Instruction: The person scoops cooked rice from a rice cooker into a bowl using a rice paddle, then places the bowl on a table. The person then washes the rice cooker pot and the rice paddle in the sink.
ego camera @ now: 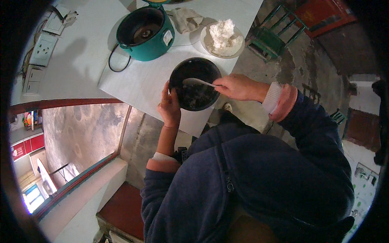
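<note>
My left hand [170, 107] grips the near left rim of a dark inner pot [194, 104], its thumb over the edge. The pot is tilted so that I look down into it, and some pale residue clings to its inside. In my right hand [237, 86] is a pale rice paddle [196, 81], its blade reaching into the pot. Just beyond the pot, a plate [206, 50] holds a heap of white cooked rice [223, 35]. The green rice cooker [152, 50] stands at the far left with its lid raised and no inner pot in it.
A crumpled cloth [187, 19] lies between the cooker and the plate. The cooker's black cord [117, 68] loops over the white table [136, 82]. Wall sockets [44, 50] are at the left. A green chair [267, 42] stands on the concrete floor past the table's right edge.
</note>
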A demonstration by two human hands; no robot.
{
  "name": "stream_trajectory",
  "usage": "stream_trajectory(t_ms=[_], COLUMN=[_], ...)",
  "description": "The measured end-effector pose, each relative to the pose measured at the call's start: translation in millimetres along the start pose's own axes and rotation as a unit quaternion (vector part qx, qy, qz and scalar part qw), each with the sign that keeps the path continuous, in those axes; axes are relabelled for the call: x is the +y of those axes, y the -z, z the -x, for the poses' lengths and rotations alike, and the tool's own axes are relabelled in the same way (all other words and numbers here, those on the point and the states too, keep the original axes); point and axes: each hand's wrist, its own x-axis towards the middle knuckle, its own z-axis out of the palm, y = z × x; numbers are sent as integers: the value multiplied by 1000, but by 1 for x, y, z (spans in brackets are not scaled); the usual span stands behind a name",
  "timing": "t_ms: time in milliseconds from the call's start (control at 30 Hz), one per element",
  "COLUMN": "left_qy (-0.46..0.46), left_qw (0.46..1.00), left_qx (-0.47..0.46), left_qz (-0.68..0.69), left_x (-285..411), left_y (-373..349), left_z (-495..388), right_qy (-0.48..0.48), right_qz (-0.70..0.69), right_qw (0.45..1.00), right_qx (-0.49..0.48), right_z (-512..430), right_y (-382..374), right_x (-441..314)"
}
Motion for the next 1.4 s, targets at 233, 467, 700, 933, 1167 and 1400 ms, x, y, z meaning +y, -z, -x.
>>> stream_trajectory(t_ms=[233,467,700,933,1167,1400], left_qy=[-93,-177,-182,-74,-144,-165], left_qw=[995,984,982,997,987,979], left_qx=[-17,8,18,2,5,-8], left_qz=[0,-18,-41,-31,-70,-118], left_x=[0,-5,-2,2,6,13], left_y=[3,1,-3,-5,1,2], left_z=[3,1,5,5,-5,-5], right_qy=[-28,12,-15,-17,-40,31], right_qz=[69,-108,-148,112,24,266], right_qw=[996,990,983,991,999,961], right_qx=[-58,-95,-106,-66,25,-66], right_z=[8,34,40,37,30,49], right_y=[9,15,-11,-70,-28,1], right_x=[-9,-29,-27,-30,-27,-19])
